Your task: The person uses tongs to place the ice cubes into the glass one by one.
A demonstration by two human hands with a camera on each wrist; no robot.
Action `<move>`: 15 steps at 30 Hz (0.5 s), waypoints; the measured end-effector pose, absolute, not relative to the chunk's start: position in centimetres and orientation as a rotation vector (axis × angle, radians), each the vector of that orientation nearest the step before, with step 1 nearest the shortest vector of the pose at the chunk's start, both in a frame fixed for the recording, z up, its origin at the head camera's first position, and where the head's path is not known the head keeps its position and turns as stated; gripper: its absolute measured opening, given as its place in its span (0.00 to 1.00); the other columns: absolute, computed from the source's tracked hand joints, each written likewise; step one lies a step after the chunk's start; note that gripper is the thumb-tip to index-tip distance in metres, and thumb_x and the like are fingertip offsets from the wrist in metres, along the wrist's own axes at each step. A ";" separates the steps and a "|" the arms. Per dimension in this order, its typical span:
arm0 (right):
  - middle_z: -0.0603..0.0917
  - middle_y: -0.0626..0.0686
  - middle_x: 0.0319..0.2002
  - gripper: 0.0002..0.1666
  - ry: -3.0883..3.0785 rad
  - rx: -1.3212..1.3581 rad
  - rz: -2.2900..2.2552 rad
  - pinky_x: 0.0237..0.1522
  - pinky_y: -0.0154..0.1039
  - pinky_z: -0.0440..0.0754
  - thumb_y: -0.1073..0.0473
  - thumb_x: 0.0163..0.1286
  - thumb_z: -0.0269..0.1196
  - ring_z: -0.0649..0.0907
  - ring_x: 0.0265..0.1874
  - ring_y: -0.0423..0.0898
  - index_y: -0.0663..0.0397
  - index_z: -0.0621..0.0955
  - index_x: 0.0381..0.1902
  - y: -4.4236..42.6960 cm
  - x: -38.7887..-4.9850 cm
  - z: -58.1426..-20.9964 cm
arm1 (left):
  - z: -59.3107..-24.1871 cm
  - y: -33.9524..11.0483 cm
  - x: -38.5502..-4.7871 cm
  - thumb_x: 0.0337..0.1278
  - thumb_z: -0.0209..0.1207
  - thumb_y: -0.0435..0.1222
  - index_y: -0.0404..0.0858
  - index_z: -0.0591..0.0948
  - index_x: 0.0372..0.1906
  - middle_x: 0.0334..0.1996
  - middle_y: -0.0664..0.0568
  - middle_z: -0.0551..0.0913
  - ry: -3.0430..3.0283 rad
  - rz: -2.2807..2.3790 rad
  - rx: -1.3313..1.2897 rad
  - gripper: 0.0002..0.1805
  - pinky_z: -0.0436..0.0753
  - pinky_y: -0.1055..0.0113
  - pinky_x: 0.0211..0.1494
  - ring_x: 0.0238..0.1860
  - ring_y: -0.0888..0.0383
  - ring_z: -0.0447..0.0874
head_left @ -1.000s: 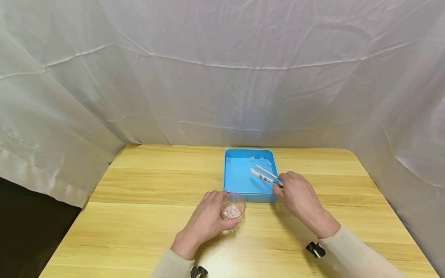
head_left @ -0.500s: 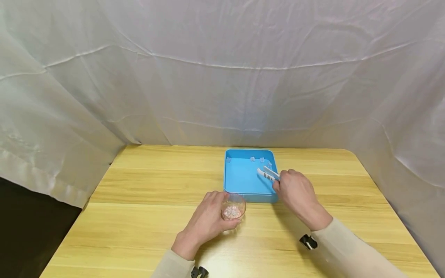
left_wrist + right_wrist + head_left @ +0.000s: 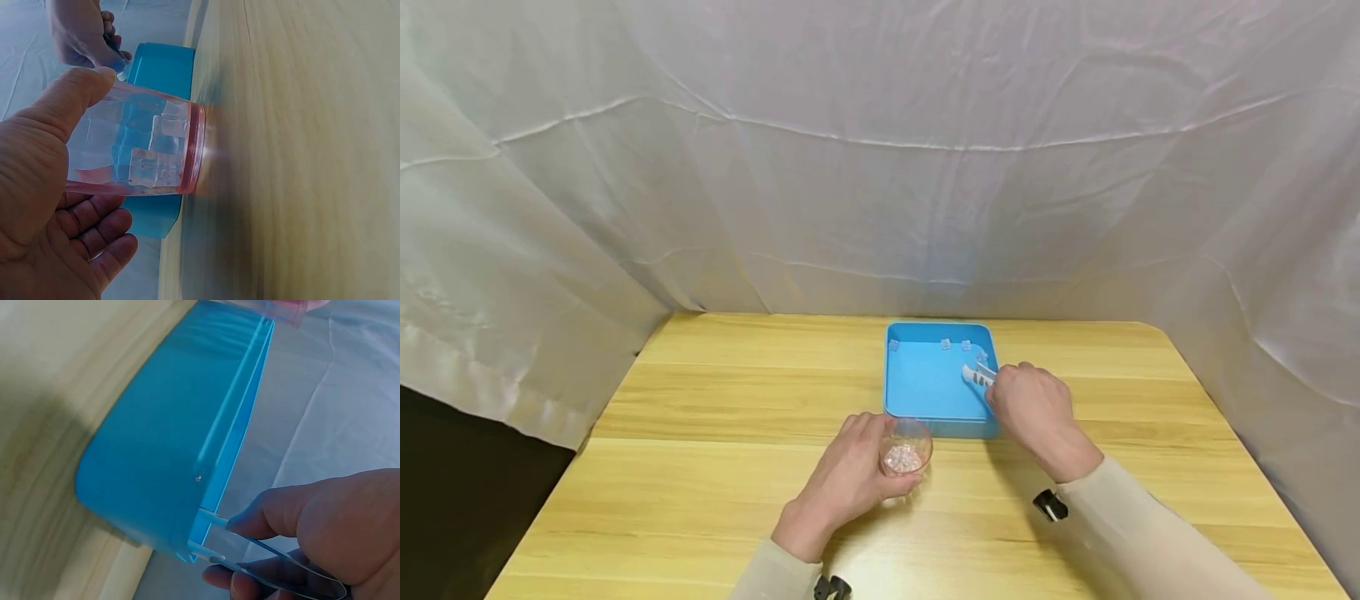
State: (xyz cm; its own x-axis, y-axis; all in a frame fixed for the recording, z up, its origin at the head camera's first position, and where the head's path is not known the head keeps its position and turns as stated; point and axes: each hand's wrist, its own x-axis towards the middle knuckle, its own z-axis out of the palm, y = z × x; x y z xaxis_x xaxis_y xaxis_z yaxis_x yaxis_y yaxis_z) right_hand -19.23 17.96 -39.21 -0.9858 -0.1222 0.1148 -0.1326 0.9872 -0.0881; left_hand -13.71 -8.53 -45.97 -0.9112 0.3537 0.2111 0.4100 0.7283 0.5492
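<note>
My left hand [image 3: 842, 477] grips a clear, pink-tinted cup [image 3: 913, 435] in front of the box, thumb on one side. Several clear cubes [image 3: 154, 167] lie at the cup's bottom. The cup is upright and close to the tabletop; whether it touches is unclear. At the box's right side, my right hand [image 3: 1036, 414] pinches small tongs [image 3: 259, 545] with white tips and thin metal arms. The tips stand apart, reaching over the rim into the blue box [image 3: 955, 428]. Near them, by the back right corner, sits a clear cube [image 3: 981, 356], partly hidden by the tongs.
Other clear cubes [image 3: 945, 343] lie along the box's back wall, one of them in its far left corner. The box stands on a wooden table [image 3: 737, 392] near its back edge. A grey-white curtain [image 3: 880, 192] hangs behind and at the sides.
My right hand has shifted slightly left, and the tongs' tips have moved right, toward the cube in the box's back right corner. The left hand and cup are almost still.
</note>
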 end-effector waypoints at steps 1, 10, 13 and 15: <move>0.71 0.53 0.19 0.19 -3.032 0.195 0.144 0.16 0.41 0.69 0.61 0.71 0.57 0.72 0.19 0.49 0.55 0.72 0.18 17.9 -19.4 -39.1 | -45.9 -8.5 -13.7 0.48 0.78 0.56 0.37 0.79 0.60 0.51 0.51 0.84 -2.835 -0.936 -0.627 0.39 0.83 0.59 0.57 0.53 0.56 0.77; 0.73 0.55 0.21 0.17 -2.967 0.181 0.085 0.18 0.46 0.75 0.61 0.70 0.59 0.74 0.20 0.52 0.59 0.75 0.20 18.1 -21.3 -39.5 | -45.9 -7.8 -13.7 0.48 0.77 0.57 0.38 0.78 0.62 0.53 0.51 0.84 -2.858 -0.953 -0.634 0.41 0.83 0.60 0.58 0.54 0.56 0.77; 0.74 0.56 0.21 0.15 -2.898 0.232 0.022 0.19 0.48 0.78 0.63 0.70 0.61 0.75 0.21 0.53 0.64 0.78 0.22 18.1 -21.8 -39.9 | -45.8 -7.7 -13.7 0.48 0.77 0.57 0.39 0.79 0.62 0.52 0.52 0.84 -2.861 -0.955 -0.631 0.40 0.82 0.60 0.58 0.54 0.57 0.77; 0.75 0.57 0.22 0.14 -2.870 0.283 -0.043 0.20 0.49 0.80 0.64 0.70 0.61 0.75 0.22 0.53 0.67 0.80 0.25 18.0 -22.1 -40.2 | -45.8 -7.7 -13.7 0.48 0.78 0.56 0.39 0.79 0.62 0.52 0.52 0.84 -2.856 -0.954 -0.630 0.40 0.83 0.60 0.57 0.54 0.57 0.77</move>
State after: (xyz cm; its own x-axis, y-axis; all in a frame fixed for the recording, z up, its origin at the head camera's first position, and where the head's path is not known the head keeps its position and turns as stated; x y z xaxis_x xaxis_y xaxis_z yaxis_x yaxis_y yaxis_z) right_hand -22.09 18.00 -40.25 -0.9481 -0.1957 0.2506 -0.1880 0.9807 0.0542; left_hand -13.71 -7.67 -45.84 -0.9140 0.3599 0.1874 0.4002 0.7239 0.5619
